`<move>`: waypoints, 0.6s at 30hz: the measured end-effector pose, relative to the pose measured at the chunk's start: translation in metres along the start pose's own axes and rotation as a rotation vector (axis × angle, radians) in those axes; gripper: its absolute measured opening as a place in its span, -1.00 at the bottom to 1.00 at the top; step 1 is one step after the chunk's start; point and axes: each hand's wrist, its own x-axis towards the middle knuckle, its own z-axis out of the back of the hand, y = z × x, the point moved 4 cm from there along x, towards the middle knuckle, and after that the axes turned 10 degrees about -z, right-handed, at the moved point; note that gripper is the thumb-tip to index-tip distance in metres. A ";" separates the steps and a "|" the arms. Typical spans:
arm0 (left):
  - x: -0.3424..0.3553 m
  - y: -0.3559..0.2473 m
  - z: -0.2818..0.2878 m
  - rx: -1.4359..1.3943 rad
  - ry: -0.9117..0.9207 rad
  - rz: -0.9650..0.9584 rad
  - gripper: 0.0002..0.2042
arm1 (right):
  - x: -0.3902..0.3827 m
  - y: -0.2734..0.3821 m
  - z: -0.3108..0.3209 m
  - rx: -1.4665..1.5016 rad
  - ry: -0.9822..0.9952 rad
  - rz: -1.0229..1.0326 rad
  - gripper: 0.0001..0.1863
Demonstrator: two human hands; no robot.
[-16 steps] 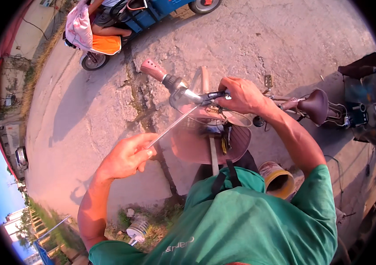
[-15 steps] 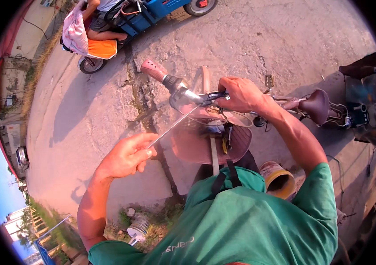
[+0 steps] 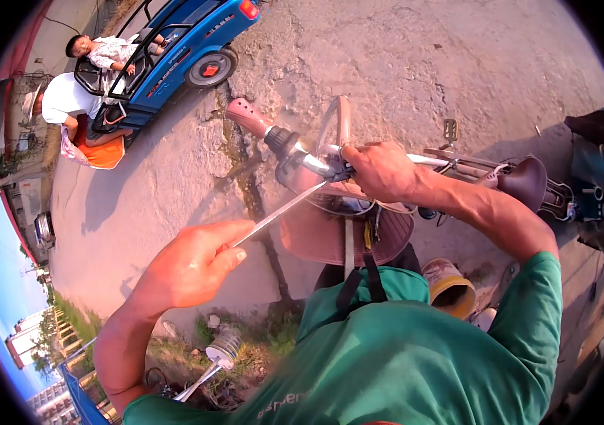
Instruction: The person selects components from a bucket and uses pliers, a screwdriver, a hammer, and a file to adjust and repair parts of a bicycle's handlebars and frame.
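Note:
A pink bicycle stands in front of me, with its pink handlebar grip pointing to the far left. My left hand pinches a thin, straight silver strand; whether it is a rod or a taut cable I cannot tell. Its other end meets the metal fitting at the handlebar. There my right hand is closed, its fingers curled at the fitting, and what they grip is hidden. Below the handlebar is a pink basket, with a yellow-handled tool in it.
Toward the right lies the bicycle's brown saddle. A yellow-rimmed bucket stands near my right side. At the far left, a blue cargo tricycle carries two people. A ribbed pale container sits on weedy ground near my left elbow.
My left hand has moved slightly left and nearer, still pinching the strand. The dark tool seen at my right fingers is now mostly hidden. The tricycle has travelled left.

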 end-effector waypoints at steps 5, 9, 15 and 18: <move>0.027 -0.009 0.029 -0.020 0.204 0.242 -0.62 | 0.007 -0.015 0.004 0.130 0.097 0.023 -0.53; 0.039 -0.010 0.027 0.095 0.160 0.070 -0.63 | 0.012 -0.030 0.003 0.321 0.206 0.143 -0.56; 0.049 0.005 0.031 0.082 0.131 0.006 -0.60 | 0.024 -0.045 -0.009 0.483 0.370 0.179 -0.61; 0.043 0.007 0.030 0.022 0.133 0.111 -0.65 | 0.029 -0.041 -0.002 0.488 0.385 0.194 -0.58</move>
